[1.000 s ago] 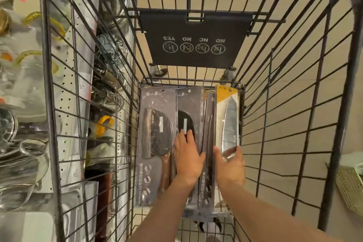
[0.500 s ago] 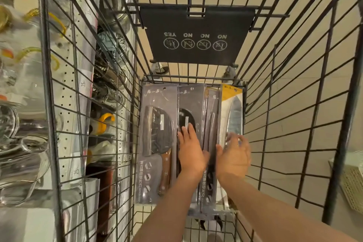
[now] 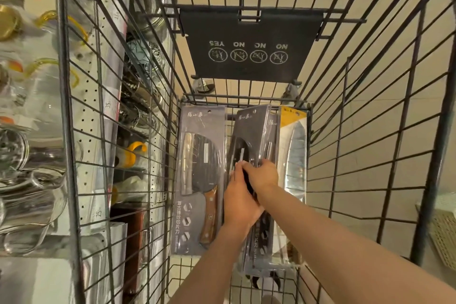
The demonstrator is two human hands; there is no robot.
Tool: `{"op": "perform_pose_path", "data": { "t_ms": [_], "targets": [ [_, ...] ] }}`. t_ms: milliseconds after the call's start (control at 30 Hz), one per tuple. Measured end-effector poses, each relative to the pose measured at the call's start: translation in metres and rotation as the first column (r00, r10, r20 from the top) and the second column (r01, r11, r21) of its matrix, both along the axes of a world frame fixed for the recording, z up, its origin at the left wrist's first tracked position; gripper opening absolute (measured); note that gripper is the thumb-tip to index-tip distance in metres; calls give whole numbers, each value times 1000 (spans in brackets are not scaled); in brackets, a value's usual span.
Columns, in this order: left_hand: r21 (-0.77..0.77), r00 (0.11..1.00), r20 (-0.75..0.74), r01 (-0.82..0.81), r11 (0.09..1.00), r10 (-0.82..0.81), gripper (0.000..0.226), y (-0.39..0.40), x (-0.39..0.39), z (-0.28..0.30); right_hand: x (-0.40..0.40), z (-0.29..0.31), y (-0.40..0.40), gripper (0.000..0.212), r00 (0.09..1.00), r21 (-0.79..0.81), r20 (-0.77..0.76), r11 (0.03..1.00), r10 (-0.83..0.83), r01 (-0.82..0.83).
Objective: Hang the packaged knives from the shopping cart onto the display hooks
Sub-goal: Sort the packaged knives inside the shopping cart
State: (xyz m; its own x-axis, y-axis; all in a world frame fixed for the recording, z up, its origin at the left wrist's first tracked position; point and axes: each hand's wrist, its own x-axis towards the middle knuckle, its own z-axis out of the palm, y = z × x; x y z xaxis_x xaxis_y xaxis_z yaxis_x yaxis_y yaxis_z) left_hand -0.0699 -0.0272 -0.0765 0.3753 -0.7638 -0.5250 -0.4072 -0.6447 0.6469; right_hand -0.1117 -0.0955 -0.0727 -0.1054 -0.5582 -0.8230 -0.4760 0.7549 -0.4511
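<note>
Both hands grasp the middle grey knife pack (image 3: pixel 254 131) in the cart (image 3: pixel 370 131): the left hand (image 3: pixel 240 201) holds its left edge, the right hand (image 3: pixel 262 176) curls over its right edge, tilting it up. A flat grey cleaver pack (image 3: pixel 199 180) lies left of it, a yellow-topped knife pack (image 3: pixel 294 155) right

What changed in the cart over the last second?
Both hands, left and right, closed together on the middle grey knife packages and tilted them up off the cart floor. The left cleaver package and yellow-topped knife package stayed lying flat.
</note>
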Motion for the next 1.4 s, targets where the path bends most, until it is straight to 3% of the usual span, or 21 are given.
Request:
{"op": "perform_pose_path", "data": {
  "t_ms": [33, 133, 200, 267, 367, 533, 767, 967, 1400],
  "targets": [
    [6, 999, -41, -2, 1000, 2, 71, 0, 2, 4, 1, -1, -1, 16, 1000, 29, 16, 999, -27, 26],
    [68, 968, -249, -12, 998, 29, 76, 4, 6, -1, 0, -8, 0, 35, 992, 49, 83, 995, -90, 86],
    [88, 945, -324, -16, 996, 43, 72, 6, 12, 3, -2, -6, 3, 32, 993, 25, 86, 996, -85, 83],
    [90, 936, -337, -74, 993, 101, 55, 3, 23, 8, -6, -8, 6, 29, 993, -8, 78, 996, -93, 94],
    [113, 937, -238, -233, 966, 253, 38, -4, 40, 12, -8, -5, 11, 15, 986, -25, 82, 989, -142, 145],
    [147, 950, -214, -197, 969, 226, 55, -7, 56, 12, -13, 4, 15, 14, 963, -85, 59, 960, -262, 266],
    [214, 894, -372, -178, 960, 249, 73, -13, 75, 21, -18, 16, 4, 29, 974, -269, -5, 938, -228, 218],
    [238, 846, -463, -168, 957, 264, 71, -17, 81, 33, -23, 29, -2, 32, 959, -380, -57, 895, -277, 236],
    [258, 869, -438, -124, 958, 230, 67, -14, 88, 39, -28, 67, 12, 35, 954, -526, -31, 816, -299, 239]
  ]
}}
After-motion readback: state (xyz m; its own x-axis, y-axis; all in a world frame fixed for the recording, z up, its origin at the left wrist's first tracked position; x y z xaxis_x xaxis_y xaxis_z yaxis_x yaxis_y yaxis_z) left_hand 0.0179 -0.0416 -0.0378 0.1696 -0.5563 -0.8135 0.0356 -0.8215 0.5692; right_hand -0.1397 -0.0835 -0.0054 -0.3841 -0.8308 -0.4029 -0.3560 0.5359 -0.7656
